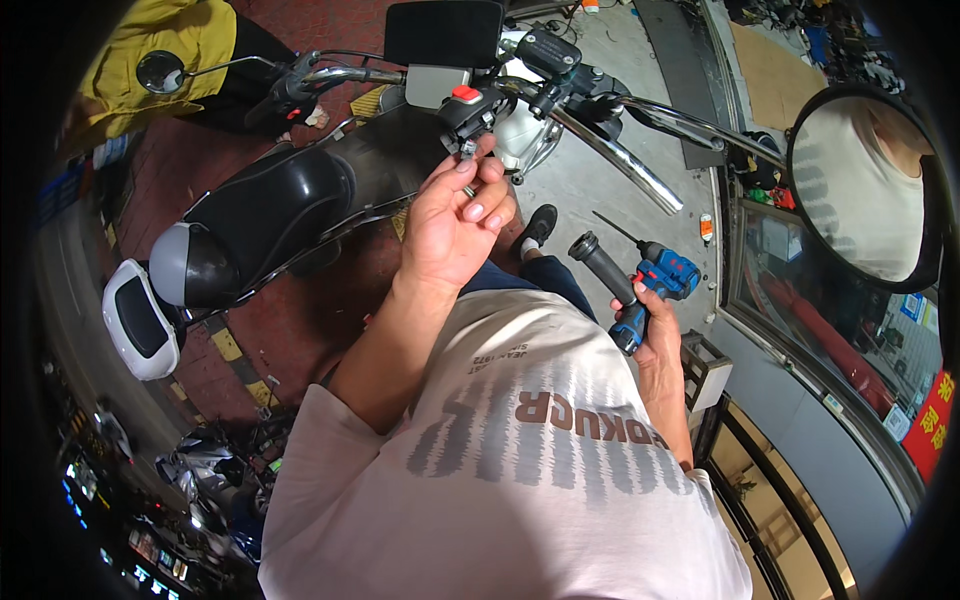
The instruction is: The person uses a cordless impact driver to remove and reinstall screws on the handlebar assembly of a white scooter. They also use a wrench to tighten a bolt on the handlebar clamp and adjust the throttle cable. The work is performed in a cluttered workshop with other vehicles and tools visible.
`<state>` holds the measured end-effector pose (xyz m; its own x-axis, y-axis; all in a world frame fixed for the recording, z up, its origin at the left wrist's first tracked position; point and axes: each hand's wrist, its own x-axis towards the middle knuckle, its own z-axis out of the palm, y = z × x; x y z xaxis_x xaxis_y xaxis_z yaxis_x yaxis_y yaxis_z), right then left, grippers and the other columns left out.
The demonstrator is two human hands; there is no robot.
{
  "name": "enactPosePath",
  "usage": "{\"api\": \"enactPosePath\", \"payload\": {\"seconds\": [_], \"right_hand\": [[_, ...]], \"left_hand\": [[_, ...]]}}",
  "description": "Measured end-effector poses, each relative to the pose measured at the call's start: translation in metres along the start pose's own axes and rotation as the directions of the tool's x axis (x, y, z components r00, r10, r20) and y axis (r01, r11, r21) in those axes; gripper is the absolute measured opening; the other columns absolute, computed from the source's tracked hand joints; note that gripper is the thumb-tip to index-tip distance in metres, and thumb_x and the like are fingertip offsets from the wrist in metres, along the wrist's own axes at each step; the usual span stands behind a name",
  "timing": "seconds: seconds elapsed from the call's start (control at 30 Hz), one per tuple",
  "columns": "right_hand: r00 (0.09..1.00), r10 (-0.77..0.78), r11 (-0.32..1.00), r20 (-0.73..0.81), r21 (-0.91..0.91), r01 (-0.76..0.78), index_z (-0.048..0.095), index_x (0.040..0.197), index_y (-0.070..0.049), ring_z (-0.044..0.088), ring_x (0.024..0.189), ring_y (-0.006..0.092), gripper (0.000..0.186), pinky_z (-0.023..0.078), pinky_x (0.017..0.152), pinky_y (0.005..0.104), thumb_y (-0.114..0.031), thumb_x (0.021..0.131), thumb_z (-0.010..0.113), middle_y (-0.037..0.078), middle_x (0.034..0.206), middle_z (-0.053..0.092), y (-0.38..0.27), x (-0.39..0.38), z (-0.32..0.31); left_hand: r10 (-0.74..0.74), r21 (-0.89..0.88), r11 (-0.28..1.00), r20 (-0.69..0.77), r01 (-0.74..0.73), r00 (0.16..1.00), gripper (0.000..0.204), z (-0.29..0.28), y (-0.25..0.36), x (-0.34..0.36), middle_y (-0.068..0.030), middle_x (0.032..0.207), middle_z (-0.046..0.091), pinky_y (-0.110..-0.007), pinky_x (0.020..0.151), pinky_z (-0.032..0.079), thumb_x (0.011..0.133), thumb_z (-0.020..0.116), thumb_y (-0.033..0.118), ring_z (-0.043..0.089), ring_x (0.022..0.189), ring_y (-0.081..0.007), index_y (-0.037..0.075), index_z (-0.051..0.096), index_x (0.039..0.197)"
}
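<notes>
1. Left hand (450,220): raised at the switch housing (472,118), fingers curled and thumb near the index fingertip, at the housing's lower end. Whether a small part is pinched there cannot be told; any such piece could drop if the fingertips part.
2. Switch housing: black with a red button, beside the handlebar controls. Its fastening is not discernible; if loose, an uneven pull could strain its wiring.
3. Bare handlebar end (625,165): chrome tube, without a grip, pointing toward the lower right. A careless swing of the tool could scratch it.
4. Black grip (605,265) and blue drill (668,272): both in the right hand (660,330), whose fingers are wrapped around them. Sharing one grasp, either could slip; the exposed bit (617,228) could catch nearby parts.
5. Surroundings, far left: a person in yellow (195,50) stands beyond the handlebar, by a small round mirror (160,72).
6. Centre: the dark seat (270,215) extends leftward; a black shoe (541,224) lies below the handlebar.
7. Right: a large round mirror (860,185) probably limits sideways arm movement; behind it stands a glass-fronted cabinet (790,310).
</notes>
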<state>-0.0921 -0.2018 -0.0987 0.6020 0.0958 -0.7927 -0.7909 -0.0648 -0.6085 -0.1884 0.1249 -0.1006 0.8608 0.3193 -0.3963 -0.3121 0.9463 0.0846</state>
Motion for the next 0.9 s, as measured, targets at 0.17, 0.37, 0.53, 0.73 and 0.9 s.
{"api": "enactPosePath", "payload": {"seconds": [0.17, 0.37, 0.53, 0.73, 0.9], "right_hand": [[0.999, 0.046, 0.998, 0.019, 0.035, -0.047, 0.060, 0.116, -0.002, 0.074, 0.068, 0.0257, 0.034, 0.059, 0.055, 0.0339, -0.013, 0.089, 0.078, 0.011, 0.095, 0.070, -0.003, 0.005, -0.004], [0.999, 0.039, 0.999, 0.009, 0.004, -0.039, 0.060, 0.116, -0.002, 0.074, 0.068, 0.0259, 0.033, 0.060, 0.055, 0.0337, -0.012, 0.090, 0.077, 0.012, 0.096, 0.070, -0.008, 0.005, 0.002], [0.998, 0.038, 0.999, 0.047, 0.019, -0.039, 0.059, 0.115, -0.002, 0.074, 0.069, 0.0264, 0.032, 0.060, 0.055, 0.0340, -0.012, 0.090, 0.077, 0.013, 0.096, 0.070, -0.011, 0.007, 0.003], [0.998, 0.032, 0.999, 0.047, -0.006, -0.031, 0.060, 0.116, -0.002, 0.075, 0.069, 0.0264, 0.031, 0.060, 0.053, 0.0332, -0.012, 0.091, 0.077, 0.012, 0.096, 0.070, -0.013, 0.008, 0.006], [1.000, -0.004, 0.999, 0.030, -0.038, 0.006, 0.061, 0.118, 0.003, 0.072, 0.067, 0.0237, 0.035, 0.060, 0.056, 0.0322, -0.017, 0.093, 0.074, 0.015, 0.089, 0.071, -0.012, 0.003, 0.010]], "left_hand": [[0.045, 0.100, 0.994, 0.008, -0.046, 0.999, 0.035, -0.001, -0.005, 0.000, -0.0052, 0.096, 0.057, -0.029, 0.064, 0.040, 0.104, 0.049, 0.011, 0.044, 0.062, -0.0088, -0.004, 0.059, 0.133], [0.050, 0.156, 0.987, -0.012, -0.047, 0.999, 0.037, -0.001, -0.004, -0.001, -0.0067, 0.094, 0.061, -0.029, 0.064, 0.041, 0.101, 0.049, 0.009, 0.045, 0.061, -0.0089, -0.005, 0.058, 0.134], [0.038, 0.194, 0.980, -0.037, -0.030, 0.999, 0.038, 0.005, -0.004, -0.004, -0.0083, 0.093, 0.063, -0.029, 0.063, 0.041, 0.100, 0.050, 0.009, 0.045, 0.059, -0.0090, -0.006, 0.058, 0.134], [0.012, 0.197, 0.980, -0.014, -0.009, 1.000, 0.040, 0.008, -0.004, -0.006, -0.0090, 0.091, 0.065, -0.029, 0.062, 0.041, 0.099, 0.053, 0.017, 0.044, 0.056, -0.0081, -0.006, 0.059, 0.131], [-0.034, 0.245, 0.969, -0.046, 0.044, 0.998, 0.038, 0.010, -0.001, -0.009, -0.0096, 0.087, 0.067, -0.028, 0.057, 0.041, 0.101, 0.054, 0.020, 0.042, 0.052, -0.0073, -0.007, 0.061, 0.126]]}}
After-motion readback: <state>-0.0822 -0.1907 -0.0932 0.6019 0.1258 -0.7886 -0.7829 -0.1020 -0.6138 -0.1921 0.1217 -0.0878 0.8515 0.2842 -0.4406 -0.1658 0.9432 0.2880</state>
